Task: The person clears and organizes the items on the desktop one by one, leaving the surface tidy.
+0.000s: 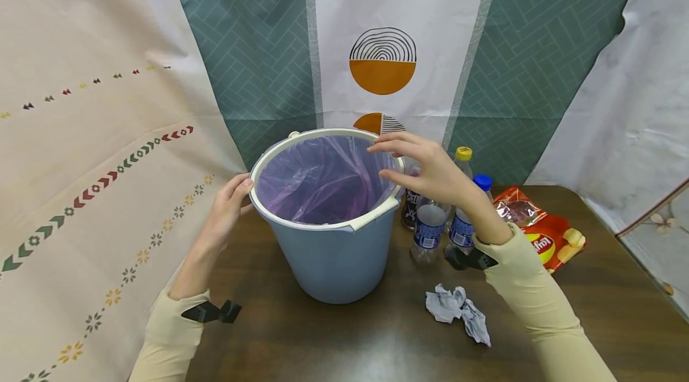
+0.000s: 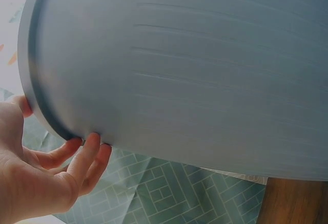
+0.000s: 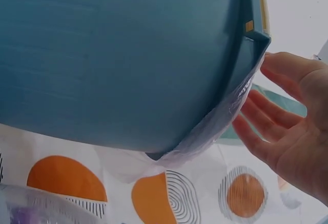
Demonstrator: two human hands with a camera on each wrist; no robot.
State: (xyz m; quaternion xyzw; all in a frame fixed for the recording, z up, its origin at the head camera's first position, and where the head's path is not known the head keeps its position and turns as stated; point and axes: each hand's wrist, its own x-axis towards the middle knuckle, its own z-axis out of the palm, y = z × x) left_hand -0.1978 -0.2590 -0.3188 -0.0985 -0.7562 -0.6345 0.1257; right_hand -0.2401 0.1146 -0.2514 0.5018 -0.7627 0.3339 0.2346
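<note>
A blue bucket [image 1: 334, 268] with a cream rim stands on the brown table, lined with a thin translucent purple bag [image 1: 323, 185]. My left hand [image 1: 228, 205] holds the bucket's left rim, thumb on top and fingers against the outer wall; the left wrist view shows these fingertips [image 2: 91, 141] under the rim. My right hand [image 1: 422, 167] is at the right rim with fingers loosely spread, overlapping the bag's edge in the head view. In the right wrist view a fold of the bag [image 3: 205, 131] hangs over the rim, right by the fingers.
Right of the bucket stand clear plastic bottles [image 1: 429, 232], one with a yellow cap [image 1: 463, 153] and one with a blue cap [image 1: 482, 182]. A dark can [image 1: 410, 208], a red chip bag [image 1: 554, 238] and crumpled paper [image 1: 457, 310] are nearby. Patterned cloths [image 1: 247, 41] hang behind.
</note>
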